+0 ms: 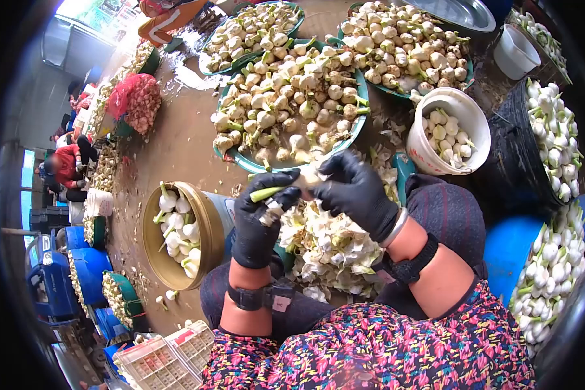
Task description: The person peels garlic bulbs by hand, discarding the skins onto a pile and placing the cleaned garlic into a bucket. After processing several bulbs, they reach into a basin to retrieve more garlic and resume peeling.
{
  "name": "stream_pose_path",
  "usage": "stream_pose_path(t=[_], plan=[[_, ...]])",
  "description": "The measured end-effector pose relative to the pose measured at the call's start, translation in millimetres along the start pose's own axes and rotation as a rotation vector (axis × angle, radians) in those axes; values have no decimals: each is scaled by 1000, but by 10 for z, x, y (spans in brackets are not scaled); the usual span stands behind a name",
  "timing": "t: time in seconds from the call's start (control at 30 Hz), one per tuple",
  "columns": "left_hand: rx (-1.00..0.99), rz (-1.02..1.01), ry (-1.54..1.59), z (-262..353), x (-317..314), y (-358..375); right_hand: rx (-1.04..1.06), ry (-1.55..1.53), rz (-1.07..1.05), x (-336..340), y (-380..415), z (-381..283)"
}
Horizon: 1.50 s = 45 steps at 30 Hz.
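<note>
My left hand, in a black glove, is closed around a garlic bulb, whose green stem pokes out to the left between the fingers. A bit of pale skin hangs near that palm. My right hand, also gloved, has its fingers bent and pinched against the bulb's other side; the exact grip is partly hidden. Beneath both hands lies a heap of peeled garlic skins between my knees. Just beyond them, a wide green-rimmed tub is full of unpeeled garlic bulbs.
On the left stands a tan bucket of cleaned white bulbs. A white bucket with more bulbs is to the right, beside a black basket of cleaned garlic. More garlic tubs stand ahead. A red net sack and seated people are farther left.
</note>
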<state>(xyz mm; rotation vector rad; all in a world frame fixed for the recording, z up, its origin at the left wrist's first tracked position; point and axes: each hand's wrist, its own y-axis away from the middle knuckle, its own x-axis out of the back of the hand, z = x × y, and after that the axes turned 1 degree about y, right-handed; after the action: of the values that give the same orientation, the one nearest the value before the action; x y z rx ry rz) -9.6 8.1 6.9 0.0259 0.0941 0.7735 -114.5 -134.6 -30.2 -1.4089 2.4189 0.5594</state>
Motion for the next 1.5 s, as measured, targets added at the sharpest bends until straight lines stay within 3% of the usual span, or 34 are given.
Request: stream_pose_path(t=[0.03,0.07,0.1,0.2,0.3,0.37,0.43,0.47,0.5,0.57,0.6,0.63,0.73,0.9,0.97,1.0,1.1,1.17,1.23,1.37,1.4,1.43,1.5], plan=[[9,-3,6,21,43,-16,-5,224,76,28,-29,-15],[1,-19,35,29,75,-20,247,149,164,-28,-97,-10],[4,-16,35,48,84,-12,269,87,90,-1,-79,-57],[46,-77,-31,120,34,7,92,188,-195,27,34,-275],[-17,5,9,-20,138,-51,88,178,-201,13,9,4],[-35,49,-54,-1,162,-57,212,582,-374,59,78,55],[-55,35,-105,-14,163,-56,46,893,-384,23,124,32],[-35,41,-79,-23,140,-47,200,997,-176,-5,106,18],[-27,40,-76,-38,119,-34,27,890,-72,-4,97,-94],[-145,27,-225,-39,64,-41,-45,245,-27,-18,59,-121],[-184,0,-210,-6,8,-27,-62,167,-1,-35,40,-83],[-182,-8,-210,-21,-23,-29,-62,164,7,-49,13,-26],[-502,-46,-721,-67,-68,-41,-10,310,144,-74,-22,40],[-606,-119,-830,-75,-180,-32,-25,351,184,-63,-41,73],[-585,-110,-787,-88,-172,-21,32,482,217,-42,-72,158],[-461,-109,-577,-177,-92,-15,34,478,221,-32,-79,184],[-46,145,159,-187,-81,37,36,465,291,41,-124,193],[-50,149,144,-148,-49,36,-44,282,333,55,-114,108],[-85,44,455,-201,0,-15,-172,119,354,68,-53,-54],[176,133,668,-284,130,-163,-163,166,303,133,-45,-11],[-23,107,276,-416,217,-208,-136,194,362,147,-55,-21],[-228,132,-403,-510,333,-268,-109,224,421,169,-57,-27],[335,219,716,-292,448,-375,-74,306,430,238,-80,19]])
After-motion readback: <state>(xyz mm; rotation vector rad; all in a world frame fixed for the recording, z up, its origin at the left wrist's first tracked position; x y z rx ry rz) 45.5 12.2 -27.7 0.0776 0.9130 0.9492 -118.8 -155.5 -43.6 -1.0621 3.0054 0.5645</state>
